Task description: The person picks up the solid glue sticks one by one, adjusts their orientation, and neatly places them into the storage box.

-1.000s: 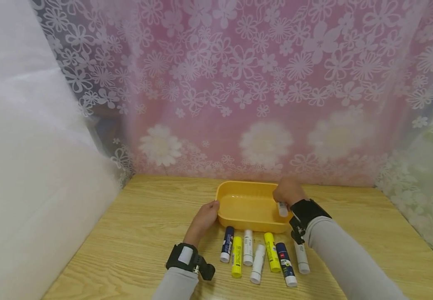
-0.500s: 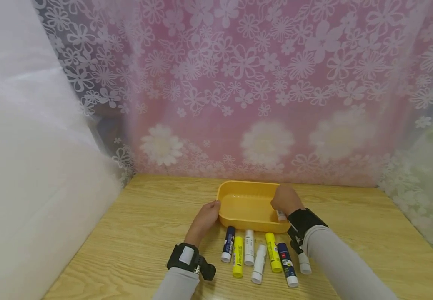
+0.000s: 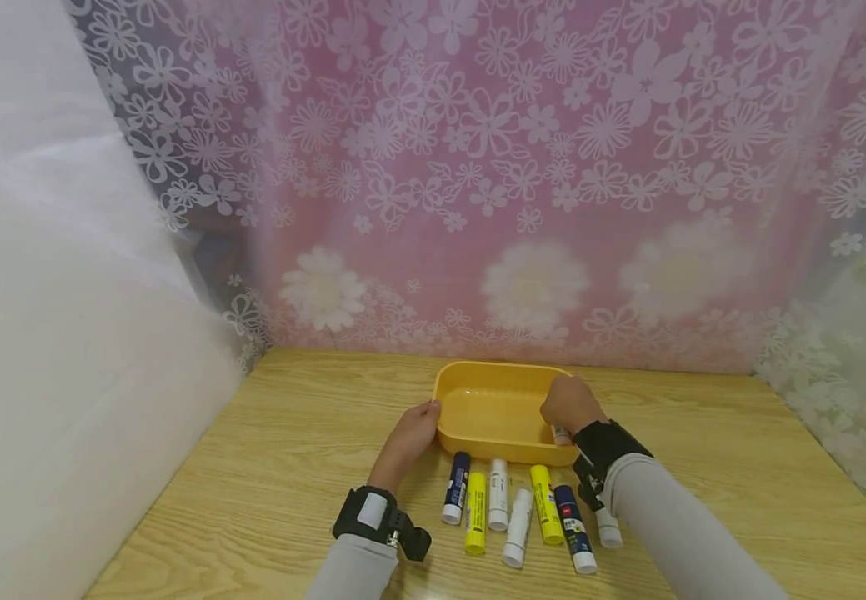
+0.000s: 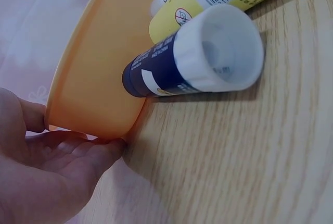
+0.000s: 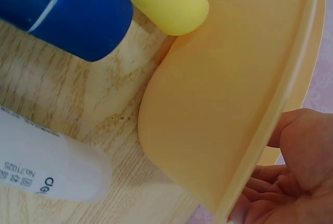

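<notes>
My left hand [image 3: 412,435] grips the left end of a yellow plastic tray [image 3: 508,452]; in the left wrist view, thumb and fingers sit on either side of its rim [image 4: 73,52]. At the tray's right end, my right hand [image 3: 573,402] holds a white glue stick [image 3: 561,436] down inside, most of it covered by the hand. In the right wrist view that hand [image 5: 299,166] is partly behind the tray wall [image 5: 208,99], and its glue stick is hidden. Closest to the left hand lies a navy glue stick with a white end [image 3: 457,487].
Several glue sticks lie in a loose row before the tray: yellow [image 3: 475,512], white [image 3: 498,494], another white [image 3: 518,528], yellow [image 3: 547,504], navy [image 3: 575,529]. One more white glue stick [image 3: 608,527] is partly under the right wrist. A flowered curtain [image 3: 433,250] hangs behind the wooden table [image 3: 290,450].
My right hand has sunk lower into the tray's right end with the white glue stick, and less of the stick shows. The left hand has kept its grip on the tray.
</notes>
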Tool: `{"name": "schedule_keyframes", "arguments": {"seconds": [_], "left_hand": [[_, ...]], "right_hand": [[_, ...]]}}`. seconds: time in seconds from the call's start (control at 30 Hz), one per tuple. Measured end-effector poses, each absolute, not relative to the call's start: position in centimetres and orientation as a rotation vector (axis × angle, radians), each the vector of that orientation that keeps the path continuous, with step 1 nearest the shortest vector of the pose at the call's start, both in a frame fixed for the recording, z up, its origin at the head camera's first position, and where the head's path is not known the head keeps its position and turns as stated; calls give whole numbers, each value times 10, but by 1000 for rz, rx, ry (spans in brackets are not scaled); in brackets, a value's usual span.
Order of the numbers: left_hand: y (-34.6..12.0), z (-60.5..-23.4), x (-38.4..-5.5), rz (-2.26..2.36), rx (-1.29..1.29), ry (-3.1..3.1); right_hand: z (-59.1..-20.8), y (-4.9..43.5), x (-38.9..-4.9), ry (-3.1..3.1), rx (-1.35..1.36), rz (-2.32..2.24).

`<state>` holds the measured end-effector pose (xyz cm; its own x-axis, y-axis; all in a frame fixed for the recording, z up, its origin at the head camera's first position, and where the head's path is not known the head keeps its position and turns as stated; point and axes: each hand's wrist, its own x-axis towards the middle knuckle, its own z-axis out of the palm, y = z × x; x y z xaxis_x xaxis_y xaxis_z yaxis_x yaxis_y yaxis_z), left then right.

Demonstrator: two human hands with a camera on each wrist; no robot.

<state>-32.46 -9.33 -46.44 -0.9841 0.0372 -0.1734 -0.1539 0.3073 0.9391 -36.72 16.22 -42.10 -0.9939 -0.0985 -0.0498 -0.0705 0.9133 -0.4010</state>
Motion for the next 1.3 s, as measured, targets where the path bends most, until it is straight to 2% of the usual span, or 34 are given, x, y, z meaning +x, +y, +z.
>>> {"name": "schedule_keyframes", "arguments": {"seconds": [1.3], "left_hand": [[-96, -466, -324, 1794, -97, 2401]], "right_hand": [[-424, 158, -369, 2986, -161, -594]]}}
